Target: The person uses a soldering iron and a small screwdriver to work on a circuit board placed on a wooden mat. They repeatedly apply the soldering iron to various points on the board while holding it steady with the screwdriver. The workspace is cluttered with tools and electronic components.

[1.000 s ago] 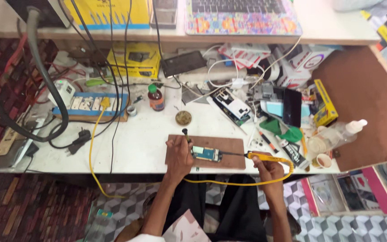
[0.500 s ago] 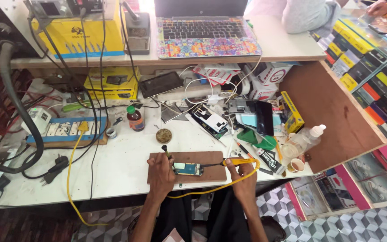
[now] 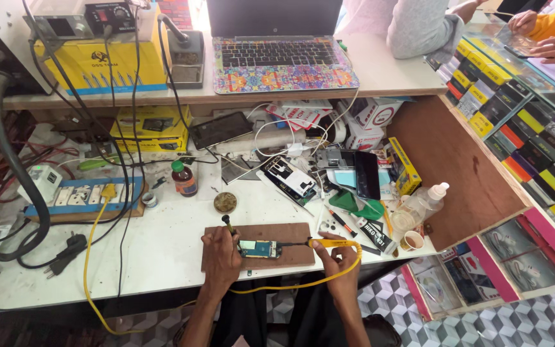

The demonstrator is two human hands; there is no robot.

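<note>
Where clutter ends, board point(image 3: 293, 236) near table edge point(image 3: 162, 290).

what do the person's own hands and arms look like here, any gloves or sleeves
Both are bare. The left hand and right hand wear no gloves, and no ring, watch or band shows at this size. The forearms are uncovered from the wrists down to the bottom edge of the picture, so no sleeve is in view. Dark clothing shows between the arms, below the table edge.

small circuit board point(image 3: 259, 248) flat on wooden board point(image 3: 293, 234), yellow soldering iron point(image 3: 329, 243)
</note>
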